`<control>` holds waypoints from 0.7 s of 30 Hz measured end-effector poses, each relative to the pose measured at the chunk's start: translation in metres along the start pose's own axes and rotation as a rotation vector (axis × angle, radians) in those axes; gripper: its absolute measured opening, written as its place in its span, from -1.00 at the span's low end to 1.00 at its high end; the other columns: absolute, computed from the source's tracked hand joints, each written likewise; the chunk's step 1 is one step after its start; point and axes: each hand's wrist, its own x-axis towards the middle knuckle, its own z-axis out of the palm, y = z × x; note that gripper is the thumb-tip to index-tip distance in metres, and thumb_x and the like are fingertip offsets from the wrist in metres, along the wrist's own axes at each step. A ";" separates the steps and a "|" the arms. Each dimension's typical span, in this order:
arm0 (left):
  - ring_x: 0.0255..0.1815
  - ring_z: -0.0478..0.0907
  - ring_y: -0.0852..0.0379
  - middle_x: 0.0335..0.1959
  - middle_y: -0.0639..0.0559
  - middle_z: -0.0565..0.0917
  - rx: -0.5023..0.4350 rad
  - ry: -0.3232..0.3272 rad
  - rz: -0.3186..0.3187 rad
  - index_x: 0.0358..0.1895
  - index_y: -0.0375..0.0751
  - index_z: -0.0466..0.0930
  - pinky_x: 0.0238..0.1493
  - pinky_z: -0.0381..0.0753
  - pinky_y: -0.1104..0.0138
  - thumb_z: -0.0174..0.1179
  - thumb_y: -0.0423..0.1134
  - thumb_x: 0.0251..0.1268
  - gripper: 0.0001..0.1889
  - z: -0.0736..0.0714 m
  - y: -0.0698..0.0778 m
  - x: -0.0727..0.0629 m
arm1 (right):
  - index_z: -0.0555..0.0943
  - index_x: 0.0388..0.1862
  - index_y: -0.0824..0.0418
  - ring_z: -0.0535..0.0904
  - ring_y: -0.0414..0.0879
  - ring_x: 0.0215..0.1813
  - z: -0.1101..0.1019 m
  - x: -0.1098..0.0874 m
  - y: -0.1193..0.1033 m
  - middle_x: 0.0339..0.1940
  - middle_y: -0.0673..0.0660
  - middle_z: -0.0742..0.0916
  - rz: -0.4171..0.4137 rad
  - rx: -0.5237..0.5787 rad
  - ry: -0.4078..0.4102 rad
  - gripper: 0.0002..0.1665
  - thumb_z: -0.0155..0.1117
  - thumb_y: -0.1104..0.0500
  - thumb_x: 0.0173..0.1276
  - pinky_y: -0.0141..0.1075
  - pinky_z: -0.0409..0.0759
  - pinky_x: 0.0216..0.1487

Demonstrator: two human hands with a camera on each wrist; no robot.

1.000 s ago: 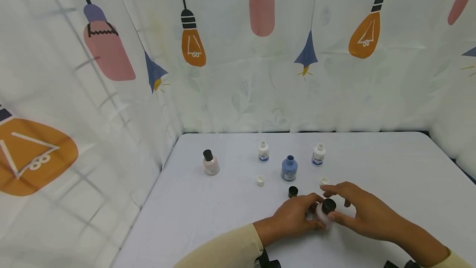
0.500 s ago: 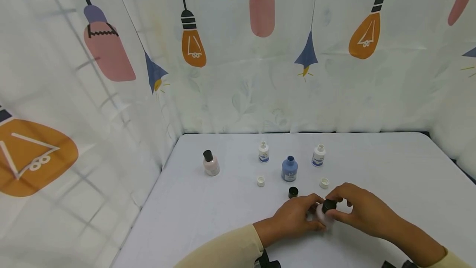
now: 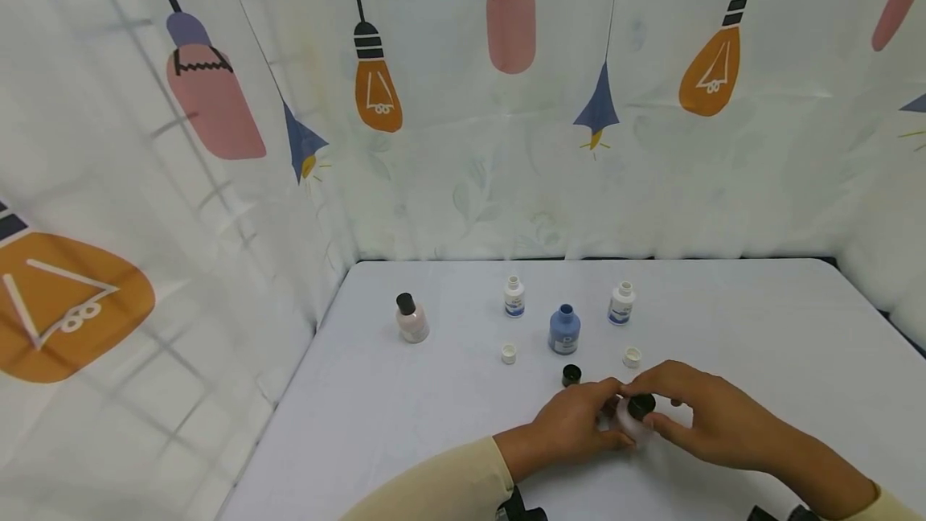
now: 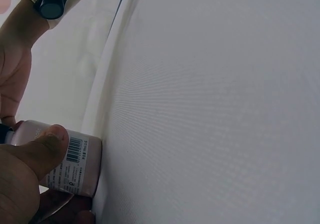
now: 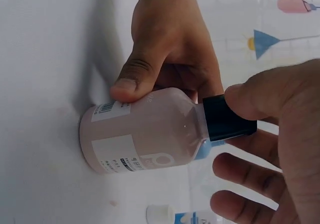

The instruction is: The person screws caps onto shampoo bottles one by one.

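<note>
A pale pink bottle with white labels stands upright on the table near its front. My left hand grips its body from the left, thumb beside the barcode label. On top sits a black screw cap, still on the neck. My right hand pinches this cap between thumb and forefinger, and its other fingers hang spread and free. Just beyond the left hand lies a loose black cap. A white cap rests beyond the right hand.
Farther back, an uncapped blue bottle stands between two small uncapped white bottles, left and right. Another white cap lies before the left one. A capped pink bottle stands far left. A patterned curtain borders the table.
My right hand's fingers, spread around the cap at first, came together on it; the forefinger now reaches farther left around the cap. My left hand keeps its hold on the pink bottle.
</note>
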 end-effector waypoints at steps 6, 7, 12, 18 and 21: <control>-0.02 0.54 0.52 0.04 0.32 0.68 -0.002 0.004 -0.010 0.32 0.09 0.46 -0.10 0.46 0.62 0.45 0.07 0.27 -0.40 -0.001 0.001 0.000 | 0.62 0.12 -0.18 0.59 -0.32 -0.11 0.003 0.002 0.001 -0.03 -0.28 0.64 0.056 -0.053 0.009 -0.45 0.64 0.07 0.18 -0.35 0.62 -0.27; -0.03 0.54 0.53 0.04 0.33 0.68 -0.001 0.005 -0.012 0.32 0.08 0.47 -0.11 0.45 0.62 0.45 0.08 0.26 -0.40 -0.001 0.001 0.000 | 0.62 0.08 -0.18 0.59 -0.31 -0.13 0.003 0.002 0.000 -0.05 -0.29 0.64 0.076 -0.061 0.011 -0.49 0.63 0.03 0.19 -0.35 0.62 -0.27; -0.06 0.52 0.55 0.00 0.35 0.68 -0.007 0.007 -0.015 0.31 0.10 0.48 -0.14 0.44 0.63 0.46 0.08 0.25 -0.40 0.000 0.002 0.000 | 0.61 -0.06 -0.16 0.55 -0.31 -0.20 0.004 0.003 -0.004 -0.17 -0.34 0.59 0.161 -0.097 0.015 -0.58 0.60 -0.14 0.17 -0.37 0.60 -0.29; -0.05 0.51 0.55 0.01 0.36 0.67 -0.016 0.006 -0.012 0.30 0.12 0.48 -0.11 0.45 0.63 0.45 0.08 0.26 -0.42 -0.001 0.001 0.000 | 0.56 0.27 -0.12 0.58 -0.34 -0.08 0.003 0.002 -0.004 -0.02 -0.31 0.62 0.190 -0.087 0.003 -0.33 0.57 -0.18 0.22 -0.37 0.60 -0.25; -0.03 0.52 0.55 0.03 0.35 0.68 -0.015 0.007 -0.006 0.30 0.12 0.48 -0.10 0.45 0.62 0.45 0.07 0.26 -0.42 -0.001 0.001 0.000 | 0.49 0.40 -0.14 0.58 -0.34 0.00 0.002 0.000 -0.002 0.11 -0.26 0.64 0.130 -0.047 0.014 -0.21 0.61 0.00 0.21 -0.39 0.60 -0.22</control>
